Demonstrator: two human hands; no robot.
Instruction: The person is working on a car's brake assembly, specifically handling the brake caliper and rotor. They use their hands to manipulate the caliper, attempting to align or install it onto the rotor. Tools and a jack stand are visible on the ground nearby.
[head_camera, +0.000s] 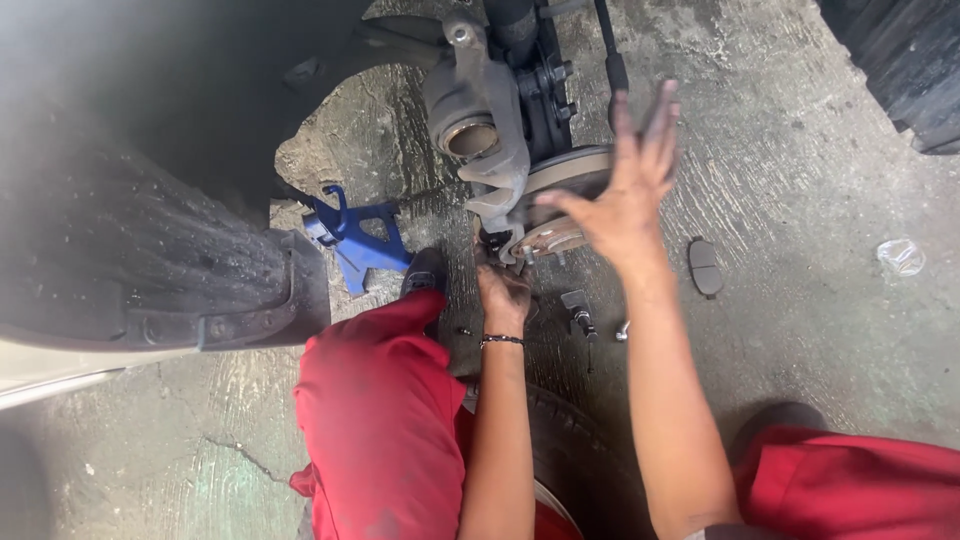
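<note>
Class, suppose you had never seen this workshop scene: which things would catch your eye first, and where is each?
At top centre hangs the grey brake caliper beside the brake disc, with the right hand spread open over the disc. Below it the left hand reaches under the disc. A blue jack stand stands to the left, and a loose brake pad lies on the concrete floor to the right.

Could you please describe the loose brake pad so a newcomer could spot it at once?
Start at the brake disc, then look beyond the right hand. The brake pad lies alone on the concrete floor, a flat, dark, rounded slab, unlike the crumpled clear plastic farther right.
</note>
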